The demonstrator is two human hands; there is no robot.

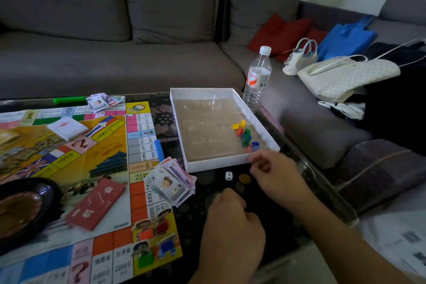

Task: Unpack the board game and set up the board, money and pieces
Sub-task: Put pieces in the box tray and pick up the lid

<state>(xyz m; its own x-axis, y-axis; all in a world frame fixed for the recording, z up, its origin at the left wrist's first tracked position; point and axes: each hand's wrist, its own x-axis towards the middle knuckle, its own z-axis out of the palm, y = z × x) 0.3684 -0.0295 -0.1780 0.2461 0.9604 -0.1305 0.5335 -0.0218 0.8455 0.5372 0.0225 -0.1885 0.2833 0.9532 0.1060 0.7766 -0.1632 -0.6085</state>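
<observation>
The game board (69, 168) lies unfolded on the dark table. A red card deck (95, 204) and a white card deck (66, 128) lie on it. One stack of paper money (170, 181) sits at the board's right edge, another (103, 101) at its far edge. The white box (253, 120) holds several coloured pieces (245, 135) in its right corner. A white die (228, 175) and a gold coin (244, 178) lie in front of the box. My right hand (274, 175) hovers at the box's near right corner, fingers curled; whether it holds anything is hidden. My left hand (230, 228) rests on the table, fingers curled.
A black roulette wheel (20, 210) sits on the board's left. A blue strip (159, 147) and a green strip (69, 100) lie by the board. A water bottle (258, 78) stands beyond the box. Grey sofas surround the table, with bags (345, 76) at right.
</observation>
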